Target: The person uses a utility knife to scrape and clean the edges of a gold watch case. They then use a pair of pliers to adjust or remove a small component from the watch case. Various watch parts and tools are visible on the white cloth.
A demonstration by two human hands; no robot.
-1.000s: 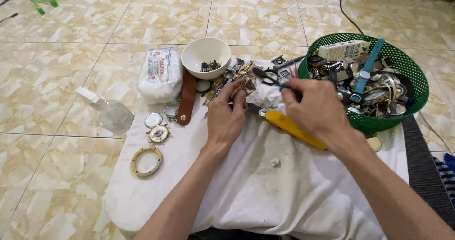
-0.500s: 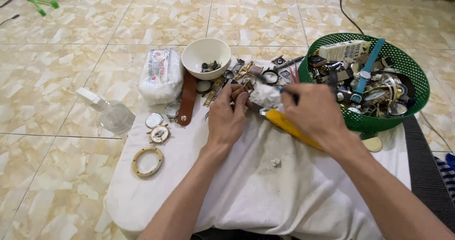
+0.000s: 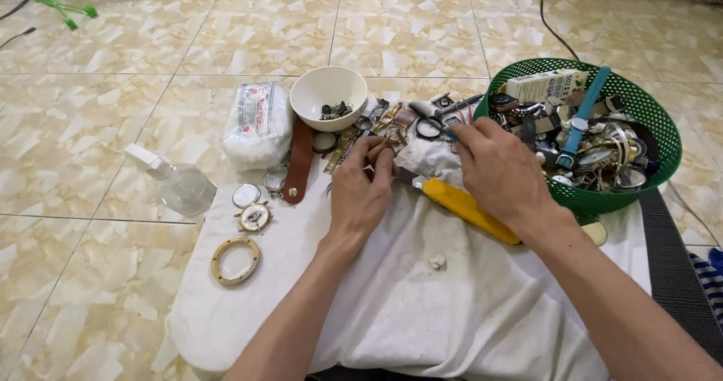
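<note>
My left hand (image 3: 362,191) rests on the white cloth (image 3: 422,306), fingers curled round a small part among the pile of watch parts (image 3: 384,121); what it grips is too small to name. My right hand (image 3: 501,172) reaches into the same pile near a round watch ring (image 3: 429,128), fingertips pinched on something hidden. A yellow-handled tool (image 3: 467,209) lies under my right wrist. A white bowl (image 3: 328,95) with small dark parts stands just behind the pile.
A green plastic basket (image 3: 663,136) full of watches and straps sits at the right. A brown strap (image 3: 299,161), a clear spray bottle (image 3: 177,181), a wrapped white pack (image 3: 257,123), a gold bezel ring (image 3: 236,260) and watch faces (image 3: 253,215) lie left. Tiled floor surrounds.
My right hand has drawn back slightly from the basket rim toward the pile. My left hand stays at the pile, fingers shifting a little.
</note>
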